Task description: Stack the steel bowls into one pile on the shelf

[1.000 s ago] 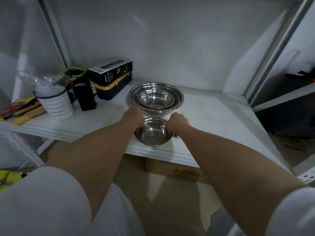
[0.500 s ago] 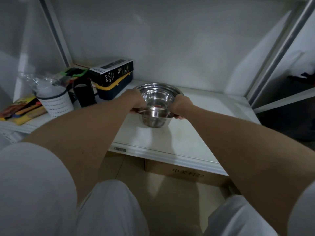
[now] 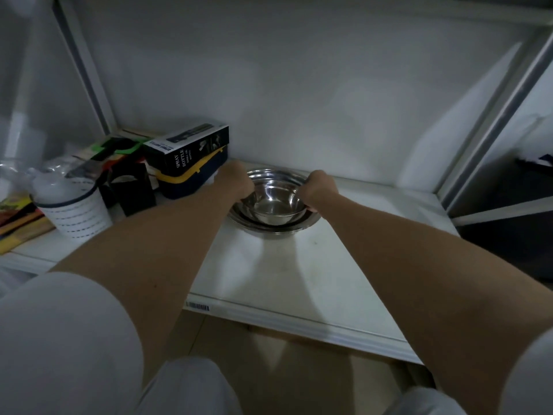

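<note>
A small steel bowl [image 3: 273,205] sits tilted inside the pile of larger steel bowls [image 3: 276,229], which stands on the white shelf [image 3: 269,274] near the back wall. My left hand [image 3: 236,182] grips the small bowl's left rim. On the opposite rim my right hand [image 3: 318,190] holds the same bowl. The fingertips of both hands are hidden behind the rim. I cannot tell whether the small bowl rests fully in the pile.
To the left of the bowls lie a black spray-bottle box [image 3: 187,149] on a dark container with a yellow band [image 3: 191,182], a black block [image 3: 134,193], a white striped cup [image 3: 74,209] and coloured packets [image 3: 18,223]. Metal uprights [image 3: 490,115] bound the shelf at right.
Both hands lifted the small bowl from the shelf's front edge, carried it back and lowered it into the pile of larger bowls. My head has moved closer to the shelf.
</note>
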The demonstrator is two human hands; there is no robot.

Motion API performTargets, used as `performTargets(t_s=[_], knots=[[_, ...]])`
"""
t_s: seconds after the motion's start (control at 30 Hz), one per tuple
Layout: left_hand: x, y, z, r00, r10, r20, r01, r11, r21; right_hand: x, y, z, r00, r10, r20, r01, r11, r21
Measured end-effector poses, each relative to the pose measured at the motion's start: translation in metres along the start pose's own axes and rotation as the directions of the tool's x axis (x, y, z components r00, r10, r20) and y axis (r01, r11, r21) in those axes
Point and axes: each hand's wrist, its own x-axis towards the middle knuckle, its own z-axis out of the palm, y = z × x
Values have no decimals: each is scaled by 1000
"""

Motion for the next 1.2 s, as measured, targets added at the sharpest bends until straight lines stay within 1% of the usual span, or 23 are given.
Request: performTargets(t_s=[0.13, 0.47, 0.57, 0.67, 0.77, 0.8, 0.9, 1.0, 1.13, 1.2], knots=[[18, 0, 15, 999, 7, 41, -8, 1000, 20, 23, 2, 14, 999, 35, 23, -35, 999, 23], [36, -5, 46, 995, 2, 98, -4, 1000, 29, 48, 8, 36, 987, 70, 146, -73, 997, 13], [37, -7, 51, 994, 20, 106, -25, 999, 47, 47, 10, 40, 979, 80, 186, -73, 997, -39], [37, -9, 55, 995, 14, 98, -22, 996, 81, 49, 14, 45, 973, 71, 219, -44, 991, -127], [37, -12, 58, 992, 18, 122, -32, 994, 108, 51, 17, 49, 972, 28, 233, 27, 973, -230], [37, -13, 59, 992, 22, 126, -39, 989, 140, 52, 18, 51, 970, 10, 245, 56, 964, -261], [37, -18, 64, 993, 32, 112, -67, 944, 324, 51, 21, 56, 958, -58, 282, 157, 926, -343], [37, -18, 68, 990, 77, 119, -119, 908, 401, 53, 25, 60, 955, -123, 270, 222, 899, -377], [36, -19, 68, 986, 120, 115, -156, 906, 393, 49, 25, 58, 951, -173, 256, 266, 879, -395], [36, -20, 67, 986, 137, 100, -165, 914, 371, 47, 23, 54, 957, -171, 236, 258, 875, -411]])
